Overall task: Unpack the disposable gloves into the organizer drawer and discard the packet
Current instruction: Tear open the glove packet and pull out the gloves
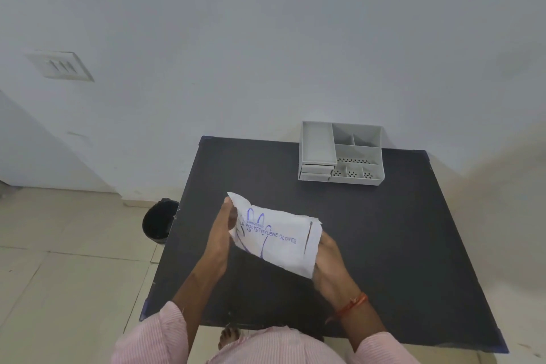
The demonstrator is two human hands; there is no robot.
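Observation:
A white plastic packet of polyethylene gloves [274, 238] with blue print is held up over the middle of the black table [384, 230]. My left hand [223, 230] pinches its upper left end. My right hand [329, 263] grips its right end from behind, fingers mostly hidden by the packet. The grey organizer [341, 154] stands at the table's far edge, right of centre. Its top drawer [317, 143] on the left side is pulled out and looks empty; two shut drawers sit below it.
A black bin [159, 221] stands on the tiled floor beside the table's left edge. A white wall runs behind the table, with a switch plate [60, 65] at the left. A bare foot [229, 337] shows under the table's near edge.

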